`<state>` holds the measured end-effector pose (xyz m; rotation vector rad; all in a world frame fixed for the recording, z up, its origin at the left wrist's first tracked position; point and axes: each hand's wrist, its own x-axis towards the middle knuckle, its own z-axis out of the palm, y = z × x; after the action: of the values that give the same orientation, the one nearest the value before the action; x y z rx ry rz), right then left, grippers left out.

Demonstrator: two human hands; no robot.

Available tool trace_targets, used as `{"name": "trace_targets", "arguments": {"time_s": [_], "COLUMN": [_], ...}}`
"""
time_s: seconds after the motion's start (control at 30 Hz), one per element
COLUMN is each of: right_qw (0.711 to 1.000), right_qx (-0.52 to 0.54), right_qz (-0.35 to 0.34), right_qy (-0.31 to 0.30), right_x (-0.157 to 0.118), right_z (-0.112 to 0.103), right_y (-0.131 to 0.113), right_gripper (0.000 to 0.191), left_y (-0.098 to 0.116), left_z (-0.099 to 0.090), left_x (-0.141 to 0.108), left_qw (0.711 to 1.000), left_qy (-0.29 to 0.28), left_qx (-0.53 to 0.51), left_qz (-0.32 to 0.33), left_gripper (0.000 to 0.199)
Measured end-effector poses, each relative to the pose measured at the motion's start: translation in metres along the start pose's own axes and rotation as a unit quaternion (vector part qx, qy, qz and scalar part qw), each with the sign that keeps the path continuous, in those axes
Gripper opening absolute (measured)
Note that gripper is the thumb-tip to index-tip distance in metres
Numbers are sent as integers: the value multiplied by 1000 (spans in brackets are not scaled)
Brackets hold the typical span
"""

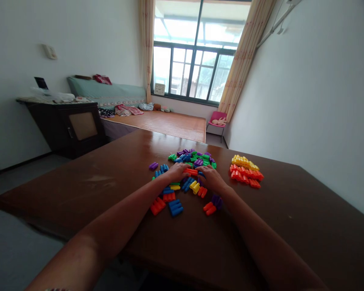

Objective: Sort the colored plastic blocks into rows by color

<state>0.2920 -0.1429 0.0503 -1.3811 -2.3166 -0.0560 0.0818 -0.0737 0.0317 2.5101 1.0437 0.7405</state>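
Colourful plastic pieces with ridged tops lie in a loose pile on the brown table [109, 182]. Within the pile, my left hand [178, 171] has its fingers on the left end of an orange-red piece [191, 171]. My right hand [211, 178] is just right of that piece, its fingertips by a dark blue piece [201, 174]. Nearer to me lie a blue piece [176, 207], a red piece [157, 205] and an orange piece [209, 208]. Yellow pieces [245, 162] and orange-red pieces [246, 174] stand grouped in rows at the right.
Past the table's far edge is a low bed [170, 121] with clothes on it. A dark cabinet [81, 125] stands at the left. A pink chair [217, 120] is by the window, and a white wall rises on the right.
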Motion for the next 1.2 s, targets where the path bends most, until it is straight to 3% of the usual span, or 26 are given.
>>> {"name": "trace_targets", "arguments": {"time_s": [0.2,0.37,0.57,0.67,0.77,0.93,1.0,1.07,1.2], "right_qw": [998,993,983,980,972,946,943,936,903], "right_qx": [27,102,150,157,207,323,326,322,253], "right_qz": [1,10,102,119,80,29,60,126,329], "right_qy": [54,50,14,39,74,9,22,61,114], "right_x": [1,5,1,1,6,15,12,0,-50], "right_z": [6,2,-7,-13,-14,-11,-22,-42,-93], "right_y": [-7,-6,7,6,-6,-15,3,36,120], "right_gripper": [37,24,19,23,26,28,28,29,28], "left_y": [6,13,3,2,12,31,30,26,19], "left_z": [-8,-16,-29,-28,-24,-21,-21,-22,-23], "left_x": [-3,-9,-6,-5,-8,-18,-20,-20,-18], "left_qw": [998,983,968,939,922,919,930,942,953], "left_qy": [34,57,87,68,38,-7,10,35,48], "left_qx": [-48,-167,-235,-336,-386,-394,-367,-335,-299], "left_qz": [30,58,0,-5,-2,-6,2,14,21], "left_gripper": [36,30,24,33,44,61,59,53,41]}}
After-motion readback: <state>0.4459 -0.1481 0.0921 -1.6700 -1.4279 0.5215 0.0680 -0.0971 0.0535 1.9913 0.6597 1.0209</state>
